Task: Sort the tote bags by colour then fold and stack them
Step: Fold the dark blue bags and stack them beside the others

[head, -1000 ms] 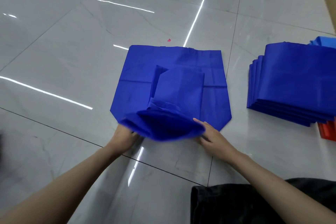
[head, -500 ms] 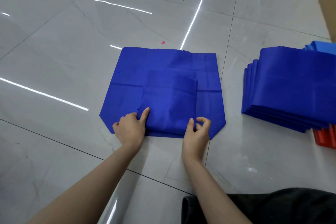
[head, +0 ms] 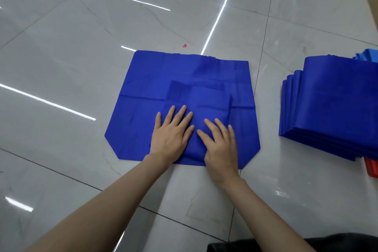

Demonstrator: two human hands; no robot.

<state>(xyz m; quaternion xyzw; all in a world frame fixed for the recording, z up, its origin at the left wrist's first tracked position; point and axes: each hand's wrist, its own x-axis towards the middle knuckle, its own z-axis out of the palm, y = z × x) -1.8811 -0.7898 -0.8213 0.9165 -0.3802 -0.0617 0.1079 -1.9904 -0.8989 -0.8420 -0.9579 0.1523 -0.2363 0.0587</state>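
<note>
A royal blue tote bag lies flat on the pale tiled floor. On its near middle sits a smaller folded blue piece. My left hand and my right hand lie palm down side by side on that folded piece, fingers straight and spread, pressing it flat. To the right a stack of several folded royal blue bags rests on the floor.
A lighter blue bag peeks out behind the stack, and a red one shows beneath its near corner. A small pink scrap lies beyond the flat bag. Dark fabric fills the bottom edge.
The folded piece was lifted and loose a second ago, then laid down with fingers at its near edge. Both hands have since slid forward onto it and flattened out.
</note>
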